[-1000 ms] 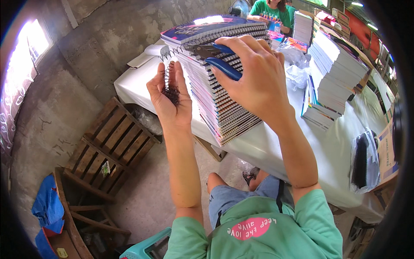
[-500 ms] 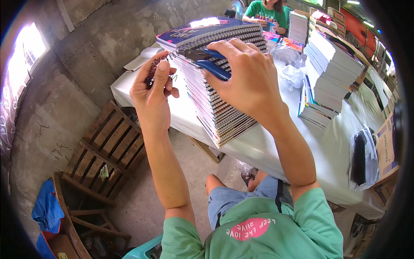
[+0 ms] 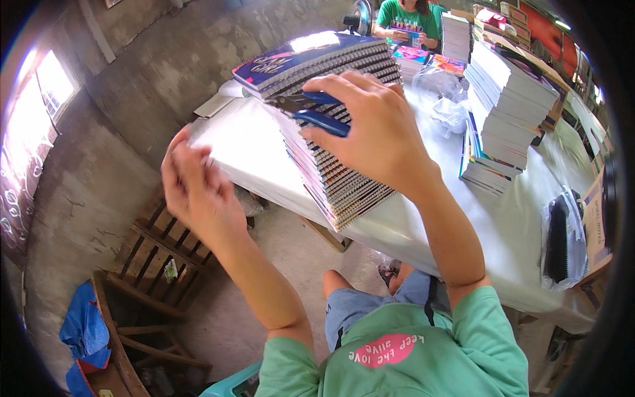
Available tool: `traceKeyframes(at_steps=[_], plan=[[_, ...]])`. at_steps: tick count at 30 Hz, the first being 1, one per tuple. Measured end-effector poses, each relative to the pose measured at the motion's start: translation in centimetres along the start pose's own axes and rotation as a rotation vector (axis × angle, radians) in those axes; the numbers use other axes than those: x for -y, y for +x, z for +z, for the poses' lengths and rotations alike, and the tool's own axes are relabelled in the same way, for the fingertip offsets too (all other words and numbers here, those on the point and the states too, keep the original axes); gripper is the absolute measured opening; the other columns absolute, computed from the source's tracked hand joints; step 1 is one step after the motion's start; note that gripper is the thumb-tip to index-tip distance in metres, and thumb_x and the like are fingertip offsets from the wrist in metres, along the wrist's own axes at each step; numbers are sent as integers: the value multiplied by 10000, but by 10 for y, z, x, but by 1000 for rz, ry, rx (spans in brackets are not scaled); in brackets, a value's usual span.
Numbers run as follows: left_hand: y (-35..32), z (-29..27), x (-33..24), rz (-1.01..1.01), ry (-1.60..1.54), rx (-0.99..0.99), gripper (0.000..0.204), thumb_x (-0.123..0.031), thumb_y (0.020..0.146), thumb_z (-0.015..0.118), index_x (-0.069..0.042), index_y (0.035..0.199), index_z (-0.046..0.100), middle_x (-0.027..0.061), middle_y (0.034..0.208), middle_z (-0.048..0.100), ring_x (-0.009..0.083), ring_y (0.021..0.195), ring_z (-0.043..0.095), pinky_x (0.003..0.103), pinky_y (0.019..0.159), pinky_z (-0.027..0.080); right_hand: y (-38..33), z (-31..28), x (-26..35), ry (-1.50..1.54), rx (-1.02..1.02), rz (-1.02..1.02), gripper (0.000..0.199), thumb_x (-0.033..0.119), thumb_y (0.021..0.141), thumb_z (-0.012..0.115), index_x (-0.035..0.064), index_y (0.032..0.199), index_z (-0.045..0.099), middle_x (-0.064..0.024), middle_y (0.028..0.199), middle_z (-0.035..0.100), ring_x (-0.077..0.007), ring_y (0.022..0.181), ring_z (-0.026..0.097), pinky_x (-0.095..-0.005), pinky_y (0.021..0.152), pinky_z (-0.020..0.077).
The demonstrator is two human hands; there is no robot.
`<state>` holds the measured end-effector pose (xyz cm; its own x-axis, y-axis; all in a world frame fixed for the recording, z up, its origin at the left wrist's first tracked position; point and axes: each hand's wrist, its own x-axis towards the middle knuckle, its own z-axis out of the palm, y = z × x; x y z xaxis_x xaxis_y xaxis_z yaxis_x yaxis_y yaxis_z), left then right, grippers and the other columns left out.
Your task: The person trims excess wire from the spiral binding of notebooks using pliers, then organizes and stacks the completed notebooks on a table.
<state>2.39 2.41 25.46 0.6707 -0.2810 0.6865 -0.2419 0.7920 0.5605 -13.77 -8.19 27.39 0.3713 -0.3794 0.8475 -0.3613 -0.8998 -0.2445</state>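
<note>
Blue-handled pliers (image 3: 316,114) are wrapped in the right hand (image 3: 370,129), whose grip is curled tight around them while it rests on the leaning stack of spiral notebooks (image 3: 334,142) on the white-covered counter (image 3: 516,231). The left hand (image 3: 198,192) hangs off the counter's near edge, left of the stack, fingers loosely spread and blurred, holding nothing I can make out. Right of the right hand there's a taller pile of white-edged books (image 3: 506,109), and further right a clear bag of black spiral coils (image 3: 562,241).
</note>
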Motion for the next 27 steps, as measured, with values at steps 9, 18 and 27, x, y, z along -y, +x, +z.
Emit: traceKeyframes(at_steps=[9,18,27], plan=[[-186,89,117,-1960,-1029,-206,167,-164,926,554,-33,1019,599,8,787,548,52,664,476,126,443,397,-170,-69,-159,-111,-207,384,409,143,712,725,65,1091,595,-112,997,621,-289,911,607,-381,800,460],[-128,255,394,-1418,-543,-221,234,-294,916,487,-71,899,557,61,802,576,193,781,558,396,745,487,-314,-120,-182,-371,-30,694,464,215,713,714,103,1144,581,-91,1045,590,-279,1024,520,-403,935,340],[-111,343,377,-1172,-545,58,918,-667,827,327,-75,1474,56,141,1538,30,245,1423,44,451,1112,-53,-308,-123,-193,-241,50,765,493,152,693,669,111,1172,562,-79,1048,572,-255,986,529,-393,899,339]])
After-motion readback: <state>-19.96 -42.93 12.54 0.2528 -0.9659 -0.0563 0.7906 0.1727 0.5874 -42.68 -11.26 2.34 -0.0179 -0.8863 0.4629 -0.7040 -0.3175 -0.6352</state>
